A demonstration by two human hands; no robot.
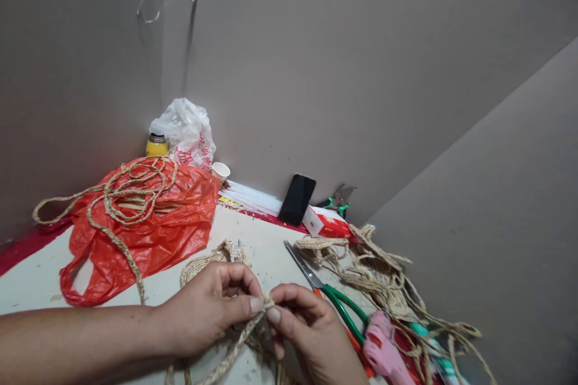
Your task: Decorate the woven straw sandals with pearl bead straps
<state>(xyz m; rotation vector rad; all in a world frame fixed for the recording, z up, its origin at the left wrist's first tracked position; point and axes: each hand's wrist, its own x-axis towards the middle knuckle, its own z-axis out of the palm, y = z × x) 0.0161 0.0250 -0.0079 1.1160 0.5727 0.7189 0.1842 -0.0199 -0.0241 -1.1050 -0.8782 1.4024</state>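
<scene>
Both hands meet at the front middle of the table, pinching one braided straw cord. My left hand grips its end between thumb and forefinger. From the other side, my right hand pinches the same end, thumb tip almost against the left thumb. The braid hangs down from the fingers toward the bottom edge. Behind my left hand lies a coiled piece of woven braid, partly hidden by the hand. Green-handled scissors rest just beyond my right hand, blades pointing away to the left.
A red plastic bag bears a loose braided cord at left. Along the wall stand a yellow jar, a white bag, a paper cup, a phone and pliers. Tangled braids and a pink glue gun lie right.
</scene>
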